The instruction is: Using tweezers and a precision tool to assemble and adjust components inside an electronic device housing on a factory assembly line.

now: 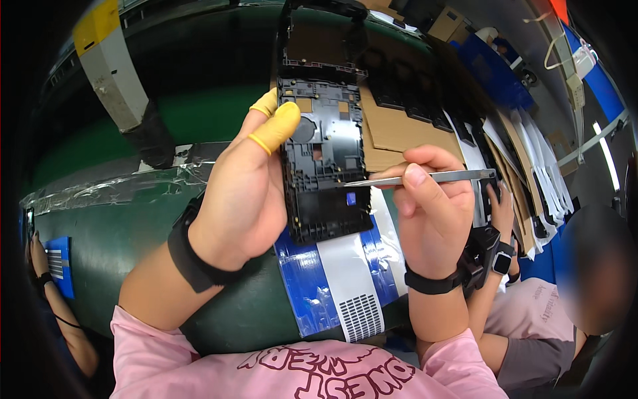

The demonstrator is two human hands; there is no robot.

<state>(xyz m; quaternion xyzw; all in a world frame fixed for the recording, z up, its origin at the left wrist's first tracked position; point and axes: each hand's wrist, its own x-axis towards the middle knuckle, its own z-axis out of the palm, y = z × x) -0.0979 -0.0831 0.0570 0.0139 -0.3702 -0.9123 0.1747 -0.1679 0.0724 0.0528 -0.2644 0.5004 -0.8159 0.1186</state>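
Observation:
A long black plastic housing (pixel 325 143), moulded with ribs, clips and small openings, is held up over the bench. Its left edge is gripped by my left hand (pixel 246 179), with yellow finger cots on the thumb and a finger; the other fingers are hidden behind it. A small blue square (pixel 351 198) shows near the lower end of the housing. Between the thumb and fingers of my right hand (pixel 435 213) is a pair of metal tweezers (pixel 425 178). The tweezers point left, their tips over the lower part of the housing; whether they touch it I cannot tell.
Under the housing lies a blue and white plastic-wrapped package (pixel 306 282) on the green bench (pixel 133 246). Cardboard sheets (pixel 392 130) with several black parts are beyond on the right. A grey post (pixel 116 73) rises at the left. A co-worker's hand (pixel 502 206) is at the right.

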